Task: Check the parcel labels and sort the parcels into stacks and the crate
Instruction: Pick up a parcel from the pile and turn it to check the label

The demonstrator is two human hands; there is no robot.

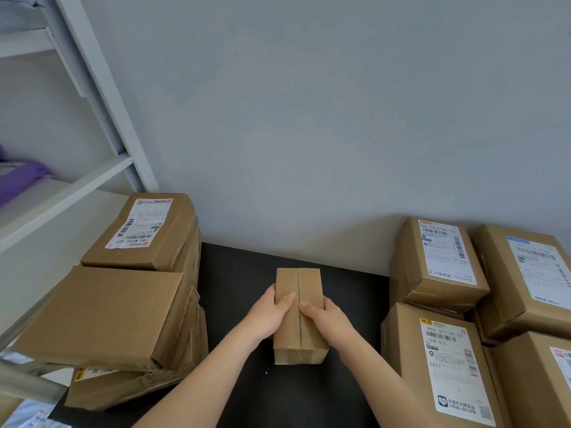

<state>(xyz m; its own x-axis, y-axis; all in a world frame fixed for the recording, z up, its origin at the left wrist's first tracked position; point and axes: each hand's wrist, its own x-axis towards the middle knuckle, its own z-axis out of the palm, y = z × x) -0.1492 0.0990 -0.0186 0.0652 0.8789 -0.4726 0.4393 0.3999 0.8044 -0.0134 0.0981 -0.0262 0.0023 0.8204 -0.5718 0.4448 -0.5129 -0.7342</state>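
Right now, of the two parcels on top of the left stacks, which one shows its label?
The rear parcel, farther from the person, shows a white label on top. The front parcel shows only plain cardboard.

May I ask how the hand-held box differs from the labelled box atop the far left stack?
The hand-held box shows a bare top with a centre seam; the labelled box carries a white label. The left hand and right hand grip the hand-held box; the labelled box sits untouched. Both are brown cardboard.
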